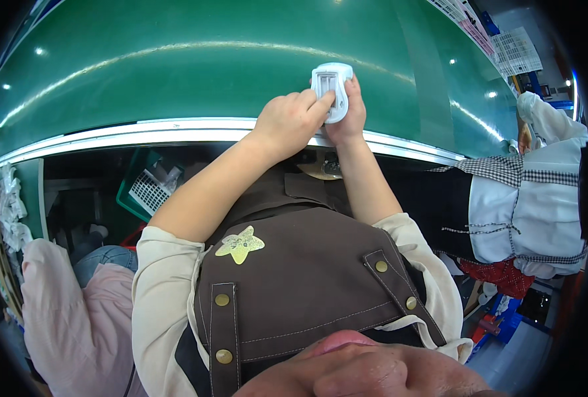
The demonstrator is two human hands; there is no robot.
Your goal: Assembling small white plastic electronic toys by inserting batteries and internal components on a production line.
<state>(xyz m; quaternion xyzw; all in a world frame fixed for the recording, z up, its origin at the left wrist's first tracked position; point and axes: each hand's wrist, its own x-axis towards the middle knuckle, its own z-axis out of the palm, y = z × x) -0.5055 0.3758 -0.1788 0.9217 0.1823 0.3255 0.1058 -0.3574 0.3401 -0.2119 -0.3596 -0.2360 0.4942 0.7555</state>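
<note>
A white rounded plastic housing [343, 71] is held up over the near edge of the green table, its face toward me. In that face is a rectangular recess that looks like a battery compartment, with greyish strips inside. My right hand [351, 116] is closed around the housing from behind and along its right side. From the left, my left hand [294, 119] reaches across with its fingers curled, one fingertip pressing at the lower part of the recess. Whether anything small is pinched in the left fingers is hidden.
The green tabletop [194, 79] has a silvery metal edge [194, 126]. Below it at left sits a green crate [127, 188] with a white grid basket. A person in pink [75, 317] is at left, another in a white garment [539, 205] at right. Papers [515, 51] lie far right.
</note>
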